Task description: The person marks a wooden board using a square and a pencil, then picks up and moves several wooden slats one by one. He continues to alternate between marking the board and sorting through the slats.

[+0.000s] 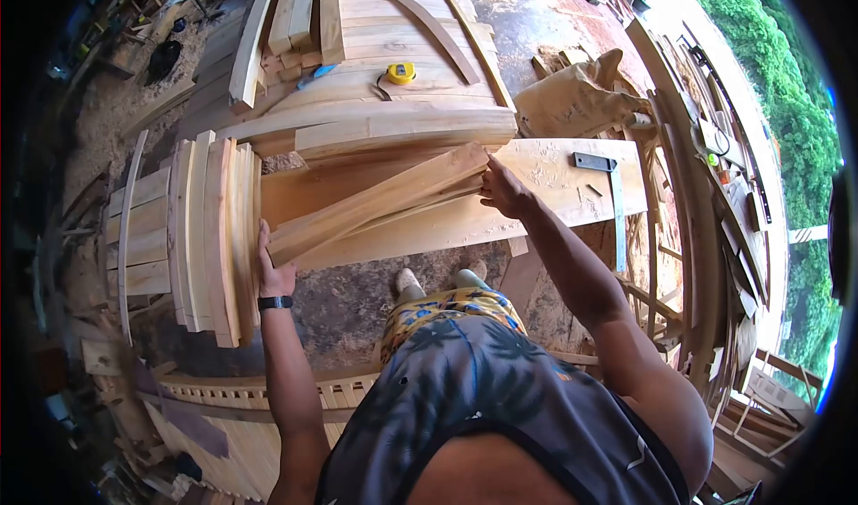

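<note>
A curved wooden board (384, 199) slants across the workbench plank (545, 170), its right end higher in view than its left. My right hand (507, 189) is closed around the right end. At the left end my left hand (275, 268) grips the board, fingers partly hidden behind it; a dark watch band is on that wrist. Thinner wooden strips (420, 206) lie just beneath the board. Left of my left hand stands a row of upright curved boards (214, 237). More stacked curved boards (402, 134) lie just beyond the held one.
A yellow tape measure (401, 73) and a blue-handled tool (317, 76) lie on the slatted panel (357, 31). A try square (617, 201) rests at the plank's right end, near wood shavings. A brown sack (576, 98) sits behind, and leaning timber (697, 210) lines the right side.
</note>
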The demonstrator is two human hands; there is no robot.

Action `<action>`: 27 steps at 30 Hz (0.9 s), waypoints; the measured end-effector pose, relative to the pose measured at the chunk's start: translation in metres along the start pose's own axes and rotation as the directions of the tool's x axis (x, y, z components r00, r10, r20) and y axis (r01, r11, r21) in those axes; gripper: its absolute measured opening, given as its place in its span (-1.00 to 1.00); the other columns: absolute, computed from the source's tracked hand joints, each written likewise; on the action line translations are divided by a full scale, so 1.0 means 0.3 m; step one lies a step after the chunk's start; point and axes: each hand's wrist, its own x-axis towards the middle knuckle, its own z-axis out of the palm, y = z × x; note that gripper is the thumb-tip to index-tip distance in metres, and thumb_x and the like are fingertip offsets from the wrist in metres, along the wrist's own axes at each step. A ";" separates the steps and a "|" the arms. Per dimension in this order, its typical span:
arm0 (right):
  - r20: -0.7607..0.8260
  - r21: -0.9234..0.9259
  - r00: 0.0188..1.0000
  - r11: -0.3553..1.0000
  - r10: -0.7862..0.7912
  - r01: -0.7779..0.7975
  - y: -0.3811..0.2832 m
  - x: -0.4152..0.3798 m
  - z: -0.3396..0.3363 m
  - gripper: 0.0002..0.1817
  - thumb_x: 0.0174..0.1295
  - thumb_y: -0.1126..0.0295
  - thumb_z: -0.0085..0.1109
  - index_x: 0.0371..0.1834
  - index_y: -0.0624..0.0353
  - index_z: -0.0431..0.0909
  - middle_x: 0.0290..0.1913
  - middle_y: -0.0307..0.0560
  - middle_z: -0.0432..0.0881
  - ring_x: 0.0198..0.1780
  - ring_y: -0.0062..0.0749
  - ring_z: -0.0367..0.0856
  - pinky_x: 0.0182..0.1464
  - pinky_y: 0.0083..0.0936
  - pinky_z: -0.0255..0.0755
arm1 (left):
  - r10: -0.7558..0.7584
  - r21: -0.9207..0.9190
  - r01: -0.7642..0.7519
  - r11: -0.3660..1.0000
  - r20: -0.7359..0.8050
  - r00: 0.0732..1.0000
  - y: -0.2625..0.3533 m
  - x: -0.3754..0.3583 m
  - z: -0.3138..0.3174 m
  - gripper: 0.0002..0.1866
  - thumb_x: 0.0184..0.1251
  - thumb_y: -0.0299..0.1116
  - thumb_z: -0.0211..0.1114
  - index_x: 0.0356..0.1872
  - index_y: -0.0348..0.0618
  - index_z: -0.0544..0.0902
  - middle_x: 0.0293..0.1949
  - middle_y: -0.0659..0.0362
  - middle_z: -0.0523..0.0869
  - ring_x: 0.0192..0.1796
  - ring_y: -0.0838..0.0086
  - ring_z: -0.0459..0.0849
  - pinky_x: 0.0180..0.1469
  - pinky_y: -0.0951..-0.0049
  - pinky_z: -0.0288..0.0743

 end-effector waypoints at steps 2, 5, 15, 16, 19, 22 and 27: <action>0.117 0.118 0.986 0.985 0.116 -0.129 -0.017 0.000 -0.051 0.29 0.27 -0.68 -0.26 0.64 0.38 0.12 0.63 0.35 0.20 0.66 0.10 0.10 0.64 0.17 -0.14 | 0.072 0.068 -0.068 0.995 -0.065 0.995 -0.010 0.008 0.017 -0.12 0.45 0.44 0.08 0.67 0.29 0.22 0.59 0.16 0.30 0.62 0.16 0.23 0.53 -0.26 0.05; 0.179 0.150 0.971 0.971 0.157 -0.184 -0.084 -0.016 -0.047 0.32 0.28 -0.68 -0.32 0.69 0.42 -0.02 0.69 0.45 0.02 0.71 0.21 -0.04 0.67 0.23 -0.26 | -0.025 0.045 0.028 0.999 -0.063 0.998 0.029 0.001 0.041 -0.07 0.41 0.46 0.10 0.68 0.23 0.22 0.60 0.14 0.30 0.62 0.15 0.24 0.54 -0.27 0.01; 0.054 0.166 0.999 0.986 0.005 -0.014 -0.021 -0.062 0.077 -0.04 0.40 -0.52 -0.21 0.71 -0.17 0.11 0.74 -0.05 0.10 0.73 -0.03 -0.05 0.57 0.52 -0.43 | -0.213 0.044 0.210 0.977 0.067 0.975 0.048 0.013 0.013 0.05 0.30 0.65 -0.05 0.69 0.26 0.17 0.65 0.09 0.25 0.65 -0.08 0.17 0.42 -0.67 -0.20; 0.086 0.111 0.996 0.994 -0.010 0.000 -0.025 -0.092 0.075 -0.05 0.41 -0.51 -0.20 0.71 -0.17 0.12 0.73 -0.05 0.11 0.73 -0.03 -0.04 0.57 0.51 -0.42 | -0.275 0.072 0.268 0.961 0.115 0.955 0.065 0.016 0.020 0.05 0.30 0.66 -0.07 0.70 0.28 0.16 0.66 0.10 0.23 0.66 -0.07 0.16 0.43 -0.67 -0.20; 0.137 -0.001 0.991 1.000 -0.010 0.010 -0.055 -0.138 0.059 -0.12 0.44 -0.43 -0.15 0.67 -0.13 0.22 0.69 -0.05 0.21 0.69 -0.05 0.07 0.60 0.35 -0.27 | -0.244 0.043 0.242 0.969 0.057 0.968 0.054 0.051 0.005 0.04 0.32 0.66 -0.08 0.70 0.29 0.16 0.66 0.11 0.23 0.67 -0.06 0.14 0.43 -0.66 -0.21; 0.069 0.071 0.994 0.994 -0.090 0.085 0.011 -0.068 0.064 -0.11 0.44 -0.44 -0.16 0.66 -0.11 0.22 0.69 -0.03 0.22 0.68 -0.02 0.08 0.59 0.35 -0.25 | -0.171 0.094 0.175 0.980 -0.050 0.984 0.034 0.057 0.002 0.03 0.33 0.65 -0.09 0.68 0.27 0.18 0.64 0.12 0.26 0.64 -0.02 0.19 0.43 -0.64 -0.18; 0.029 0.169 0.997 0.983 -0.072 0.066 0.016 -0.085 0.083 -0.18 0.49 -0.40 -0.17 0.66 -0.18 0.22 0.66 0.01 0.25 0.70 -0.03 0.04 0.60 0.36 -0.24 | -0.205 0.058 0.202 0.978 0.042 0.978 0.060 0.055 0.020 -0.09 0.41 0.54 0.00 0.58 0.14 0.33 0.49 0.14 0.45 0.52 0.16 0.37 0.48 -0.24 0.09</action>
